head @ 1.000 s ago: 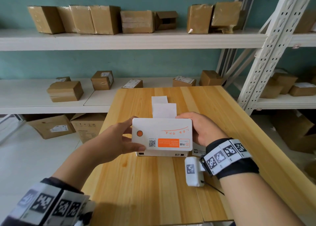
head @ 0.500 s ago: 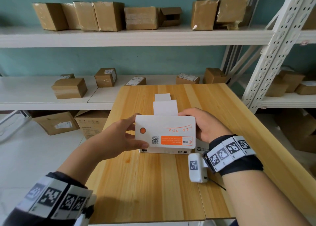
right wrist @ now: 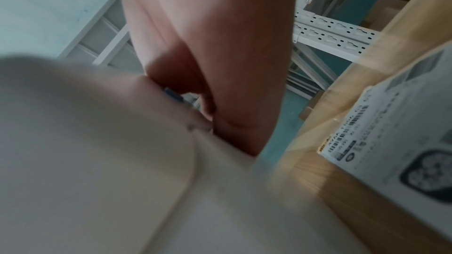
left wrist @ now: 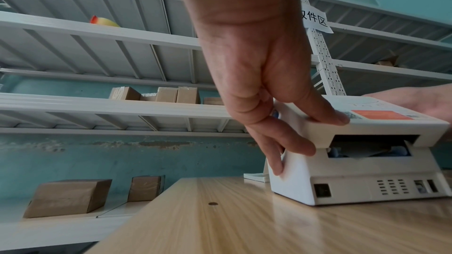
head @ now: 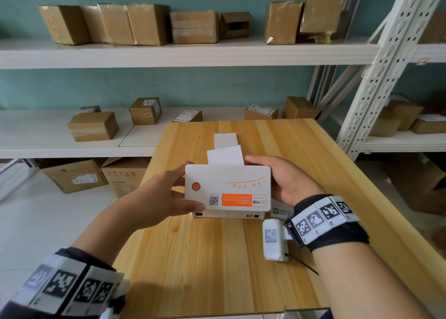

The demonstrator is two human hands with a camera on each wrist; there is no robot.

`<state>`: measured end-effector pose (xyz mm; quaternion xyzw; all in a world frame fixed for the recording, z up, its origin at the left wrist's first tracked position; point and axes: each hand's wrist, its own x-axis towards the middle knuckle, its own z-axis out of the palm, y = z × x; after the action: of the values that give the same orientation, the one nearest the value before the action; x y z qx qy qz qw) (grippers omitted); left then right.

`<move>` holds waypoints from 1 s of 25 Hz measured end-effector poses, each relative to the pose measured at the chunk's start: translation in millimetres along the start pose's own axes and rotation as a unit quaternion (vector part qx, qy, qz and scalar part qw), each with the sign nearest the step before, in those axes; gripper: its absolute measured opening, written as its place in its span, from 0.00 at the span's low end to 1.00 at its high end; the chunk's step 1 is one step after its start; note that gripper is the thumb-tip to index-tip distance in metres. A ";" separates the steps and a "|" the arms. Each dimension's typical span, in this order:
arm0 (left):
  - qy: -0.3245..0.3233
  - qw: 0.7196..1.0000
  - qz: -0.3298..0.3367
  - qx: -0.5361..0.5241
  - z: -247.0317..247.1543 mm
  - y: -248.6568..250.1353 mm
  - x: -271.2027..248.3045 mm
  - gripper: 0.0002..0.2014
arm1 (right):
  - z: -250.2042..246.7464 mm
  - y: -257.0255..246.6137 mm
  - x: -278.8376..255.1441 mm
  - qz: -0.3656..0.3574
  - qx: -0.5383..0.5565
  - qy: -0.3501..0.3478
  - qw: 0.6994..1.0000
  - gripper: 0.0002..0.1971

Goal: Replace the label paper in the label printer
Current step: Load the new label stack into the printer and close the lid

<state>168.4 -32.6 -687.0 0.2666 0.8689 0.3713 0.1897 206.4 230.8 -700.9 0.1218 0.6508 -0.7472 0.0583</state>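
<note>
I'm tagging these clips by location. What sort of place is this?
Probably a parcel pickup or shipping storeroom: taped cardboard parcels with shipping labels line white metal shelving, and a label printer sits on the wooden table.

we see wooden table (head: 217, 258), pale planks. label printer (head: 228, 190) sits on it mid-table; white label paper (head: 225, 149) lies just beyond, far side. small labelled box (head: 281, 211) right of printer.
</note>
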 end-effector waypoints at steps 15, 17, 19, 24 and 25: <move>0.000 1.000 -0.004 0.003 0.1 1.6 -1.0 0.35 | 0.5 -3.2 6.2 -0.007 -0.005 0.070 0.998 0.09; 0.002 1.000 -0.005 0.005 0.3 2.1 -1.1 0.36 | 2.8 -3.4 8.3 -0.007 0.021 0.077 0.997 0.09; -0.001 1.000 -0.004 -0.006 0.4 2.7 -1.0 0.35 | 4.8 -2.8 9.3 -0.007 0.035 0.099 0.994 0.08; 0.000 1.000 -0.002 0.000 0.3 1.7 -1.1 0.37 | 4.1 -3.6 4.6 -0.068 -0.038 0.107 0.991 0.05; 0.000 1.000 -0.002 0.000 0.6 1.7 -1.2 0.37 | 4.0 -4.1 3.2 -0.074 -0.056 0.102 0.990 0.04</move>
<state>170.2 -32.1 -685.9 0.2652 0.8693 0.3710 0.1907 201.9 227.7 -697.3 0.1454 0.7015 -0.6953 -0.0576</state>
